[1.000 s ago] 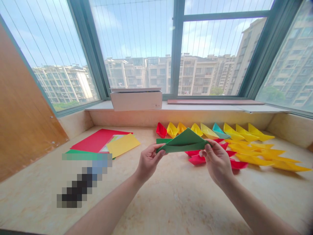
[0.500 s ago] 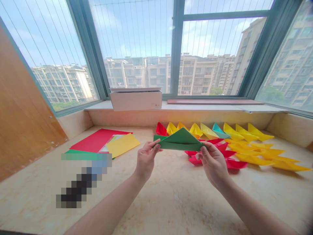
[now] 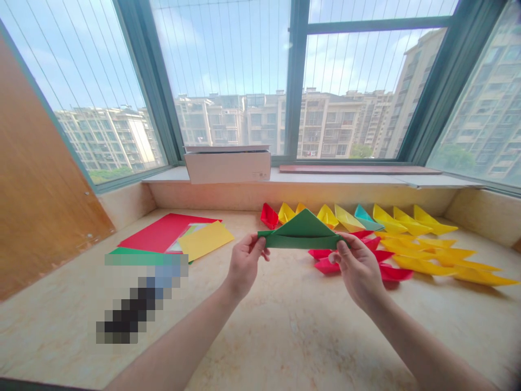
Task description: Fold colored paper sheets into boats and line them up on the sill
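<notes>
Between my two hands is a folded green paper (image 3: 303, 231), a triangle with a flat band along its lower edge. It is held up above the stone surface (image 3: 277, 331). My left hand (image 3: 246, 263) pinches its left end between thumb and fingers. The right end is pinched by my right hand (image 3: 360, 266), with the other fingers curled below. Behind the paper and my right hand lie several red paper boats (image 3: 396, 271), partly covered. A row of folded boats, among them a red boat (image 3: 268, 215) and a turquoise boat (image 3: 366, 217), stands along the back wall.
Several yellow boats (image 3: 484, 274) spread over the right side. On the left lie red paper sheets (image 3: 157, 233) and a yellow sheet (image 3: 207, 240), with a pixelated object (image 3: 134, 309) in front. A white box (image 3: 228, 165) stands on the sill. A wooden panel (image 3: 36, 190) borders the left.
The green paper shifts slightly left, then a little back right, and levels out. Its flap at the left end, wider before, now shows less. Both hands keep their pinch.
</notes>
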The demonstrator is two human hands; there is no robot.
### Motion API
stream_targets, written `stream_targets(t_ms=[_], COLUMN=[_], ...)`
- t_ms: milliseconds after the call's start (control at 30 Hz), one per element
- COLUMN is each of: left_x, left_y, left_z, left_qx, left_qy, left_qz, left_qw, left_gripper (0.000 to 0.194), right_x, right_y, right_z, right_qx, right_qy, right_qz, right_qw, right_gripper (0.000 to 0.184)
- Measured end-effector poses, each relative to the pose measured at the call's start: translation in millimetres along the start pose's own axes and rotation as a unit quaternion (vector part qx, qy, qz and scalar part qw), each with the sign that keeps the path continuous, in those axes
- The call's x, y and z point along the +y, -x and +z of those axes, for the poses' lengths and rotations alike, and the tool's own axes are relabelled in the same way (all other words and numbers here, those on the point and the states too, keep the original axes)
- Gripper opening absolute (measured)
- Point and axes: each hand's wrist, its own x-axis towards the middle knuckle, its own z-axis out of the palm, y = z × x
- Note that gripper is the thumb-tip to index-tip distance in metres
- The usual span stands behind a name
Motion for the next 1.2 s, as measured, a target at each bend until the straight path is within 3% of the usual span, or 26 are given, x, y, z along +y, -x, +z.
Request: stream_targets(t_ms=[100, 233, 533, 700, 833, 1000, 1200], left_x=[0.3, -1.9, -5.8, 0.2, 0.0, -5.1, -13.8], left_y=[0.6, 0.4, 2.0, 5.9, 3.7, 0.3, -3.3], left_z=[-4.5, -13.4, -21.2, -16.8, -13.3, -13.8, -17.3], left_qx=[-0.013, -0.009, -0.138, -0.161, -0.148, -0.140, -0.110], left_qy=[-0.104, -0.245, -0.369, -0.404, -0.395, -0.376, -0.432], left_qz=[0.080, 0.212, 0.323, 0.350, 0.359, 0.353, 0.313], left_qw=[0.991, 0.946, 0.861, 0.830, 0.833, 0.845, 0.839], left_gripper=[0.024, 0.026, 0.049, 0.060, 0.051, 0.043, 0.042], right_x=[-0.9, -3.9, -5.4, -3.4, -0.7, -2.8, 2.7], right_y=[-1.3, -1.0, -7.5, -7.7, -6.2, -3.9, -7.6], right_z=[0.0, 3.2, 0.4, -0.8, 0.6, -0.4, -11.4], right_qx=[0.002, 0.008, 0.087, 0.108, 0.093, 0.063, -0.025], right_qy=[-0.013, -0.037, -0.066, -0.047, -0.001, 0.098, 0.251], right_qz=[0.039, 0.115, 0.140, 0.133, 0.113, 0.029, -0.063], right_qw=[0.999, 0.993, 0.984, 0.984, 0.989, 0.993, 0.966], right_gripper=[0.025, 0.025, 0.026, 0.031, 0.038, 0.041, 0.051])
